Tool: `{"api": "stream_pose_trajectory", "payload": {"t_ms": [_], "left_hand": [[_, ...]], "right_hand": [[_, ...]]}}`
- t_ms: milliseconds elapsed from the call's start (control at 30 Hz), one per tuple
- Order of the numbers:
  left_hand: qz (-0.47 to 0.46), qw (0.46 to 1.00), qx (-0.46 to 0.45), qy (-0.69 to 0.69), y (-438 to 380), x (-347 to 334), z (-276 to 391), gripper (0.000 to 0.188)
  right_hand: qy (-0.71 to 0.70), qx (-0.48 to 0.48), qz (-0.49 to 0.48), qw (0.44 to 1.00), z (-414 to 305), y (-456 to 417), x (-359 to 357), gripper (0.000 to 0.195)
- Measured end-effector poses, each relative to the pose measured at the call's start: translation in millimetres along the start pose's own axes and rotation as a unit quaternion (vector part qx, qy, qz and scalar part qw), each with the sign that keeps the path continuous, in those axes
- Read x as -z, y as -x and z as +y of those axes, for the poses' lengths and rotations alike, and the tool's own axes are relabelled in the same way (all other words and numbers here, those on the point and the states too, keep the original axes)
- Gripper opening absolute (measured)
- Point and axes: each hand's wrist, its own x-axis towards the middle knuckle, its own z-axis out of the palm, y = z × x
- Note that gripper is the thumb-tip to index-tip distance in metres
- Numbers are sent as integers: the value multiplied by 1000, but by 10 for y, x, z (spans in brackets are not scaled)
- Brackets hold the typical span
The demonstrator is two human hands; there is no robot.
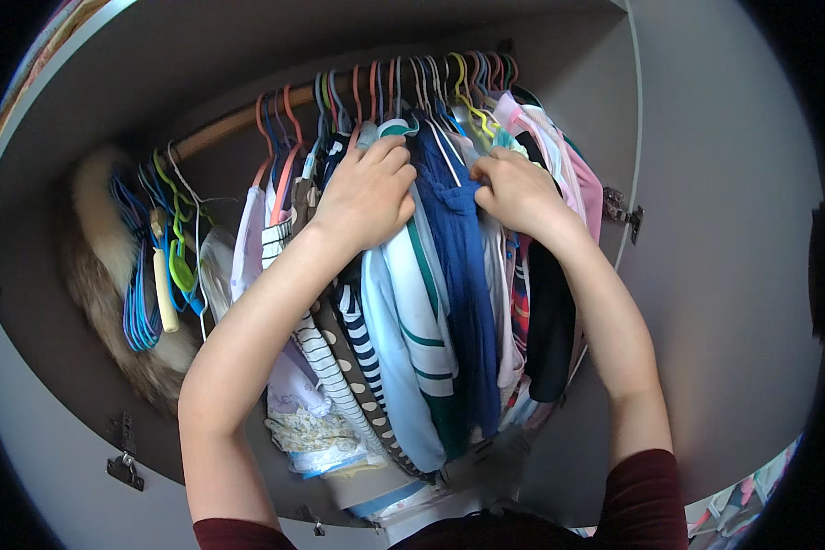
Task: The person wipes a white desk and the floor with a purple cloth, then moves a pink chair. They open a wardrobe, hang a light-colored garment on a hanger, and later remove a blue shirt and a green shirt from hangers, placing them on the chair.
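Note:
My left hand [370, 196] is bent around the shoulder of a white top with green trim [419, 289], just below its collar. To the right, my right hand [519, 187] is among the hung clothes with its fingers curled; whether cloth lies in them is hidden. Between the two hands hangs a dark blue gathered garment [454, 227], a white hanger arm showing at its top. A light blue sleeve [399, 364] drops beside the white top. Close under my right hand is a black sleeve [550, 323].
A wooden rod [223, 132] carries several coloured hangers inside the wardrobe. At left hang a fur piece [103, 213], bundled blue hangers [141, 302] and a green hanger [181, 265]. The wardrobe door [722, 261] stands open at right, beside a metal hinge [622, 212]. Folded items in clear plastic [330, 460] lie below.

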Motion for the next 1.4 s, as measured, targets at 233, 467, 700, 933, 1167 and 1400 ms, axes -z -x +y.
{"api": "stream_pose_trajectory", "payload": {"t_ms": [233, 467, 700, 933, 1167, 1400], "left_hand": [[-15, 1000, 10, -7, -16, 13, 35, 24], [-17, 1000, 18, 8, -2, 15, 43, 24], [-1, 1000, 15, -3, 19, 9, 47, 24], [-14, 1000, 18, -20, 24, 39, 48, 27], [-13, 999, 28, 10, 30, 19, 59, 30], [-2, 999, 31, 22, -1, 34, 52, 32]], "right_hand": [[-2, -43, -47, 998, -92, -226, 15, 34], [85, -62, -82, 991, -271, -546, -38, 49], [109, -98, -59, 988, -254, -820, -214, 50], [-23, -94, 50, 994, -131, -884, -371, 45], [-245, -115, 49, 962, -137, -1111, -195, 43], [-369, -45, 117, 921, -409, -690, -74, 36]]}}
